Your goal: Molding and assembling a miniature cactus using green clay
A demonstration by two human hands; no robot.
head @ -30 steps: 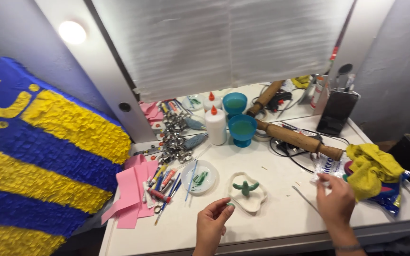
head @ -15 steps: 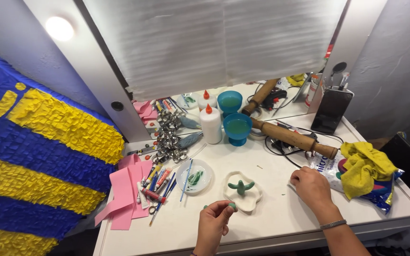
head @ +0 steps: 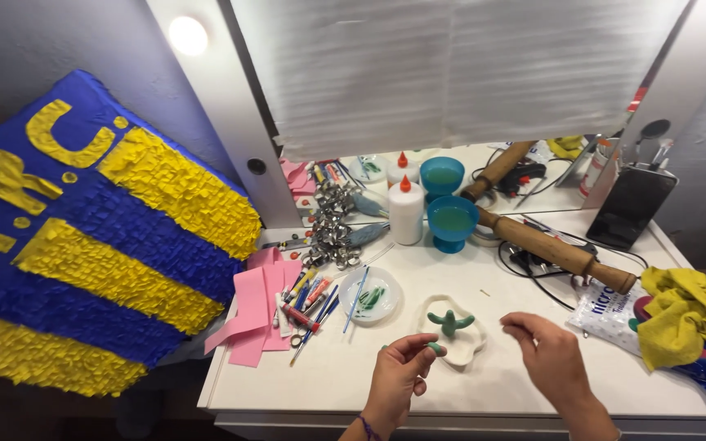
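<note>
The left hand [head: 398, 377] pinches a small green lump of clay [head: 435, 348] between thumb and fingertips, just beside the white lobed clay dish [head: 469, 349] on the white table [head: 345, 380]. A green clay cactus [head: 450, 322] stands in that dish. The right hand [head: 547, 355] hovers near the dish's other side, fingers loosely curled and holding nothing (thumb and forefinger almost meeting). A wooden rolling pin [head: 556, 251] lies behind.

We see a bright, sharp view: a round bulb [head: 188, 35] glares at upper left, the white desk [head: 500, 384] is evenly lit with soft shadows, and the edges perhaps bend slightly.
</note>
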